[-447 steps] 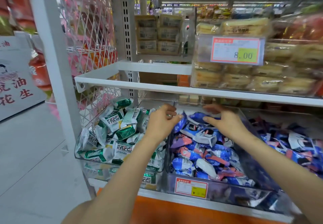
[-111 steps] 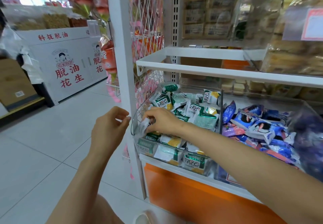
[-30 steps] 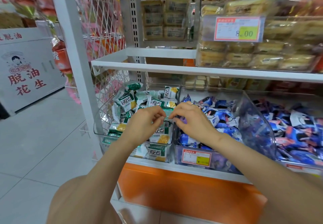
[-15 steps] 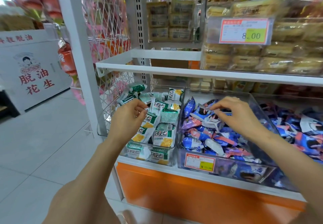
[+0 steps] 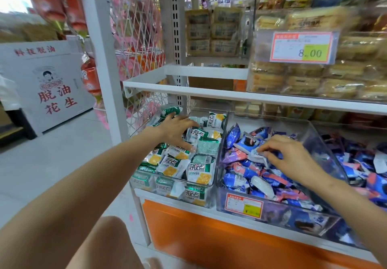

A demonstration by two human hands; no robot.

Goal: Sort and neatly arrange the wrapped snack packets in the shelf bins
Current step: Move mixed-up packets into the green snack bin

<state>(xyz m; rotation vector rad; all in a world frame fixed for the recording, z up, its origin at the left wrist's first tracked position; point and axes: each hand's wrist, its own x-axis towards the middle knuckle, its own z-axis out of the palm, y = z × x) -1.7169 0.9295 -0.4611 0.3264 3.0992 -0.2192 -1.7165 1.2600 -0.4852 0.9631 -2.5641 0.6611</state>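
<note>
Head camera: I see my left hand [image 5: 178, 131] spread open over green packets [image 5: 201, 170] in the left bin [image 5: 173, 193]. My right hand [image 5: 289, 157] pinches a blue packet [image 5: 256, 153] in the neighbouring bin [image 5: 282, 212], and a white shelf [image 5: 209, 93] overhangs both.

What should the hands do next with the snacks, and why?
Probably the right hand should lay the blue-and-white packet it pinches flat among the other blue packets in the middle bin. That pile looks jumbled, with packets tilted every way, while the left hand rests open on the green packets, which look tidier near the front.
</note>
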